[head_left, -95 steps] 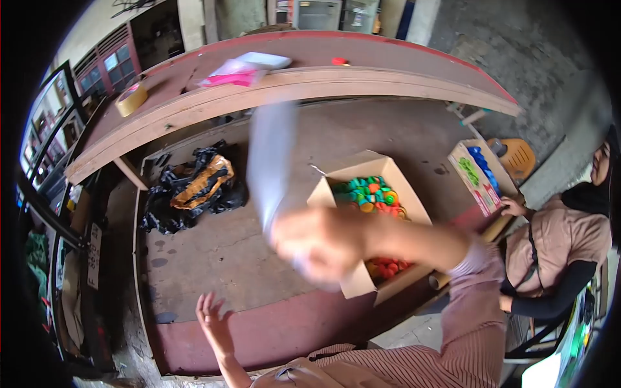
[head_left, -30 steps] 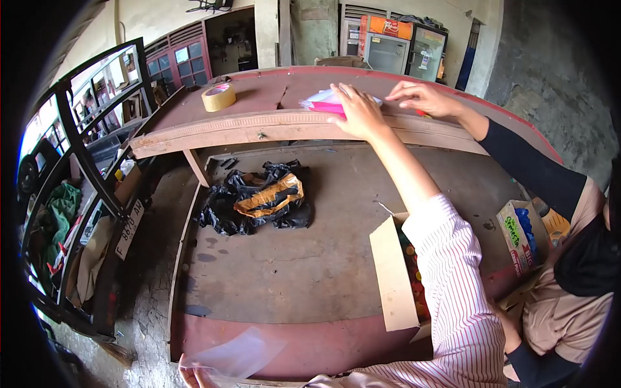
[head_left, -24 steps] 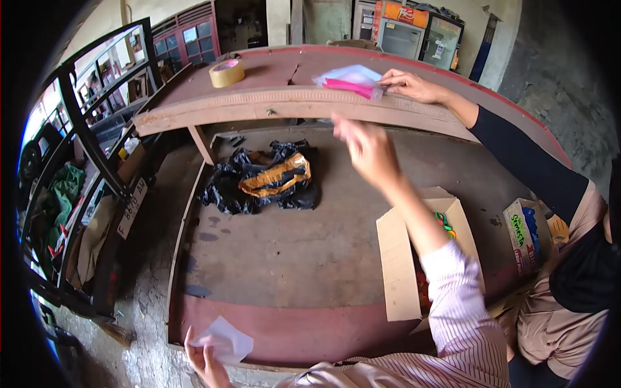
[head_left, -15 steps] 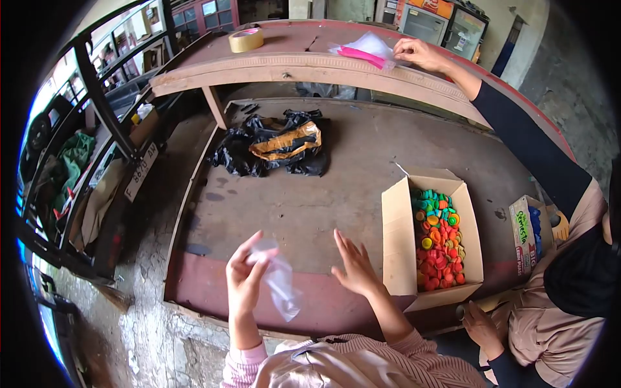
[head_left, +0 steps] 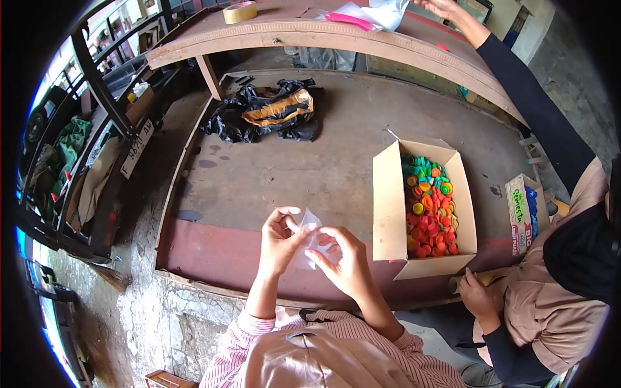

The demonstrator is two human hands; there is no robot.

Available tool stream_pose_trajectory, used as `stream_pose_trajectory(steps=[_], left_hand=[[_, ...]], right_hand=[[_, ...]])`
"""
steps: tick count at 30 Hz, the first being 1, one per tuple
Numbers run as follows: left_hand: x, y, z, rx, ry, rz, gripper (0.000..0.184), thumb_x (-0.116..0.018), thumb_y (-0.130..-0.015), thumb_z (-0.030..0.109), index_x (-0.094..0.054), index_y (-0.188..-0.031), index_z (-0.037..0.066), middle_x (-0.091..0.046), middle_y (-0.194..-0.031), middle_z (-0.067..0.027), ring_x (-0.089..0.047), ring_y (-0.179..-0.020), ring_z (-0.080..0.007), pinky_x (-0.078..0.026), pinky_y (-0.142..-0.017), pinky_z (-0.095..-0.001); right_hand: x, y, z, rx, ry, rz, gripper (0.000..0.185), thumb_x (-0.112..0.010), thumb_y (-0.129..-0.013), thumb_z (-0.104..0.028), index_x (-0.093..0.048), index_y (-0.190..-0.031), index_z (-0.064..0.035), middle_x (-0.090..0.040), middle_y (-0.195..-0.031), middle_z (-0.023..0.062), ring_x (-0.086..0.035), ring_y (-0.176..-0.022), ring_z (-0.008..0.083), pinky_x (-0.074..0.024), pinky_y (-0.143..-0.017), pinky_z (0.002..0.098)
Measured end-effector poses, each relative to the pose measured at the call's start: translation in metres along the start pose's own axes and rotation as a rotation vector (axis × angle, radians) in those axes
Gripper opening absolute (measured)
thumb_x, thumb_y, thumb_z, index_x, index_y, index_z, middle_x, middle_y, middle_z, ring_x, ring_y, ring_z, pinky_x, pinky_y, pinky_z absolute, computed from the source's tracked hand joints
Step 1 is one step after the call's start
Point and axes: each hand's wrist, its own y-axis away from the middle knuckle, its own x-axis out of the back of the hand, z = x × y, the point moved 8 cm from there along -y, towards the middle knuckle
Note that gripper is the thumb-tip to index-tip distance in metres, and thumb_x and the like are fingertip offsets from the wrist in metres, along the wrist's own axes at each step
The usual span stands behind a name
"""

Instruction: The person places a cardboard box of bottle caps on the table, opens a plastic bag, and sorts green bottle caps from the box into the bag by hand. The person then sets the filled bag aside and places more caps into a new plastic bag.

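Note:
A small clear plastic bag (head_left: 310, 223) is pinched in my left hand (head_left: 279, 242), in front of my body over the table's near edge. My right hand (head_left: 347, 258) is beside it, fingers curled against the bag's right side; part of the bag is hidden behind the fingers. To the right of my hands stands an open cardboard box (head_left: 387, 210) with many plastic bottle caps (head_left: 432, 223) in green, orange, yellow and red.
A crumpled black plastic bag (head_left: 226, 116) lies on the table (head_left: 310, 174). The raised shelf (head_left: 284, 29) holds a tape roll (head_left: 240, 12) and a pink-and-clear plastic packet (head_left: 352, 21). At right, another person (head_left: 537, 304) reaches over the shelf, near a small carton (head_left: 519, 216).
My right hand has moved left to meet the plastic bag, and my left hand has shifted right with it. The other person's hand has lifted plastic up from the shelf. My view has tilted down.

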Motion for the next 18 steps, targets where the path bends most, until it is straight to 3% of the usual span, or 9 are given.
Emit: stream_pose_trajectory(steps=[1,3,6,11,12,13,15,17,18], left_hand=[[-0.009,0.001,-0.002,-0.01,0.015,-0.079,0.035,-0.065,-0.073,0.002,-0.046,-0.103,0.001,-0.052,-0.074,-0.0007,-0.057,-0.074,-0.0095,-0.051,-0.068,-0.0244],[-0.02,0.012,-0.017,0.179,0.217,-0.046,0.034,-0.061,-0.078,0.004,-0.044,-0.107,0.002,-0.053,-0.08,-0.002,-0.057,-0.078,-0.0108,-0.051,-0.07,-0.0274],[-0.021,0.018,-0.026,0.192,0.271,-0.059,0.031,-0.055,-0.082,0.006,-0.042,-0.11,0.006,-0.056,-0.093,-0.0038,-0.058,-0.079,-0.0127,-0.052,-0.071,-0.0302],[-0.016,0.022,-0.034,0.16,0.247,0.002,0.024,-0.049,-0.086,0.008,-0.043,-0.109,0.007,-0.056,-0.09,-0.0023,-0.056,-0.078,-0.0093,-0.052,-0.07,-0.0288],[-0.019,0.023,-0.039,0.213,0.311,-0.035,0.024,-0.05,-0.085,0.006,-0.044,-0.109,0.006,-0.055,-0.087,-0.0022,-0.056,-0.076,-0.0103,-0.051,-0.069,-0.0286],[-0.024,0.024,-0.043,0.269,0.374,-0.073,0.024,-0.05,-0.085,0.005,-0.044,-0.108,0.005,-0.054,-0.084,-0.0022,-0.056,-0.073,-0.0114,-0.051,-0.068,-0.0283],[-0.046,0.034,-0.053,0.363,0.239,-0.172,0.016,-0.044,-0.088,0.006,-0.046,-0.104,0.006,-0.051,-0.079,-0.0001,-0.049,-0.066,-0.0075,-0.041,-0.062,-0.02],[-0.061,0.044,-0.08,0.412,0.092,-0.429,0.014,-0.043,-0.089,0.009,-0.046,-0.102,0.006,-0.049,-0.076,0.0012,-0.044,-0.065,-0.0054,-0.037,-0.059,-0.0187],[-0.063,0.046,-0.089,0.403,0.098,-0.396,0.014,-0.043,-0.09,0.01,-0.045,-0.103,0.008,-0.048,-0.075,0.0019,-0.041,-0.064,-0.0048,-0.034,-0.055,-0.018]], right_hand=[[-0.002,0.003,0.007,-0.018,-0.036,0.014,0.029,-0.065,-0.071,-0.003,-0.055,-0.098,0.0022,-0.06,-0.078,0.012,-0.061,-0.07,0.0177,-0.0486,-0.06,0.0245],[0.002,0.009,0.018,-0.031,0.011,0.034,0.027,-0.064,-0.073,-0.003,-0.055,-0.098,0.0032,-0.061,-0.079,0.013,-0.061,-0.071,0.0175,-0.0496,-0.061,0.0252],[0.008,0.016,0.031,-0.108,0.026,0.002,0.024,-0.06,-0.076,-0.003,-0.056,-0.098,0.0052,-0.062,-0.08,0.0148,-0.062,-0.073,0.0164,-0.0508,-0.063,0.0262],[0.02,0.027,0.066,-0.265,-0.099,-0.002,0.017,-0.051,-0.081,0.0,-0.058,-0.096,0.0057,-0.063,-0.08,0.0113,-0.059,-0.07,0.0109,-0.0493,-0.062,0.0235],[0.028,0.029,0.081,-0.28,-0.167,0.116,0.018,-0.05,-0.082,-0.001,-0.058,-0.097,0.0041,-0.062,-0.082,0.0091,-0.056,-0.068,0.0083,-0.0479,-0.06,0.0212],[0.031,0.032,0.097,-0.443,-0.406,0.157,0.021,-0.049,-0.082,-0.001,-0.055,-0.102,0.0025,-0.061,-0.082,0.0087,-0.056,-0.067,0.0083,-0.0475,-0.059,0.0204],[0.036,0.042,0.121,-0.612,-0.832,0.267,0.023,-0.049,-0.082,-0.001,-0.05,-0.105,0.0008,-0.059,-0.081,0.0081,-0.057,-0.068,0.0102,-0.0483,-0.062,0.0203],[0.044,0.047,0.133,-0.618,-0.892,0.319,0.023,-0.048,-0.081,0.001,-0.047,-0.105,-0.0004,-0.058,-0.082,0.0083,-0.059,-0.07,0.0132,-0.0497,-0.064,0.0217],[0.045,0.052,0.133,-0.675,-0.974,0.412,0.023,-0.048,-0.081,0.001,-0.046,-0.104,-0.0007,-0.058,-0.083,0.0092,-0.059,-0.07,0.0128,-0.0503,-0.062,0.022]])
